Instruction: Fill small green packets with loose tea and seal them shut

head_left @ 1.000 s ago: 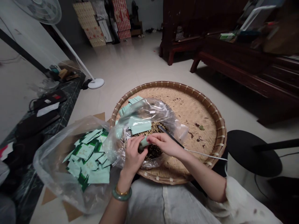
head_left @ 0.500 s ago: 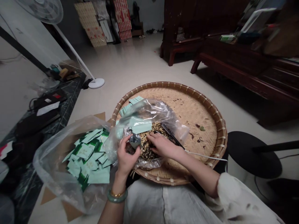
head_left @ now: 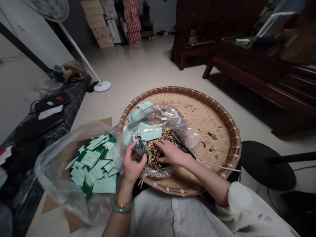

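Note:
My left hand (head_left: pixel 132 164) is closed on a small opened packet (head_left: pixel 141 147) with a silvery inside, held upright at the edge of a clear plastic bag (head_left: pixel 158 118) of dried brown and pale bits (head_left: pixel 158 152). My right hand (head_left: pixel 170 152) lies curled on that heap, fingertips pressed into the bits right beside the packet. A pale green packet (head_left: pixel 149 134) rests on the heap inside the bag. The bag sits in a big round woven bamboo tray (head_left: pixel 217 115) on my lap.
At my left, another clear bag (head_left: pixel 61 171) holds several green packets (head_left: pixel 95 164). More green packets (head_left: pixel 138 110) lie in the tray behind the bag. A black stool (head_left: pixel 266 164) is at my right, dark wooden furniture (head_left: pixel 259 69) beyond, and a fan stand (head_left: pixel 102 86) on the floor.
The green packet held closed between both hands has been opened and is upright in my left hand. My right hand left it and dropped onto the dried bits.

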A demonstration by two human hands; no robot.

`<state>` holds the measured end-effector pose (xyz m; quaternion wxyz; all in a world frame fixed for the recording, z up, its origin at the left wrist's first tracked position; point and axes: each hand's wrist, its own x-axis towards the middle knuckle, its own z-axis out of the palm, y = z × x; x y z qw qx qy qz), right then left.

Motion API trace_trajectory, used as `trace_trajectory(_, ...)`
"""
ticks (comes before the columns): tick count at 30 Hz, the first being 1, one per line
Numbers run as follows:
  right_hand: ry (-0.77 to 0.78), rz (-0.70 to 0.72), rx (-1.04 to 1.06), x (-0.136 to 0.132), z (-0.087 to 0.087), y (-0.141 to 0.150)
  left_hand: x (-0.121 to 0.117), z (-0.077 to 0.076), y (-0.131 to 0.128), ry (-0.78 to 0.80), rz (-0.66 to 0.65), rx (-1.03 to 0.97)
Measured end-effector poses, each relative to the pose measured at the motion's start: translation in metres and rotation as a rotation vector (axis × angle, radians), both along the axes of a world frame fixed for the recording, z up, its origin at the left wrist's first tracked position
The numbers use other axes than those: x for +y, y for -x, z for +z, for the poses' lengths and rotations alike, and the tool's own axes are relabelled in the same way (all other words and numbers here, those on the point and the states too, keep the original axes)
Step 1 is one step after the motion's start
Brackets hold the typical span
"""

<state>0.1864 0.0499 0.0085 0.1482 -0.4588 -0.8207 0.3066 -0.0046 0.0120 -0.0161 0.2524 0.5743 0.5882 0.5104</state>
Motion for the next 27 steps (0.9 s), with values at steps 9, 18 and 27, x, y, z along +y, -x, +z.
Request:
trace_trajectory(9,0.031,-0.016,0.072,0.005,-0.007,0.014,0.002,0.0,0.0,-0.035,-0.006,0.028)
trace_trajectory(18,0.01,-0.024,0.099,0.007,-0.008,0.017,0.005,-0.006,0.0,-0.078,-0.031,0.092)
trace_trajectory(27,0.018,-0.101,0.162,0.008,-0.003,0.007,0.005,-0.006,-0.001,-0.117,-0.033,0.122)
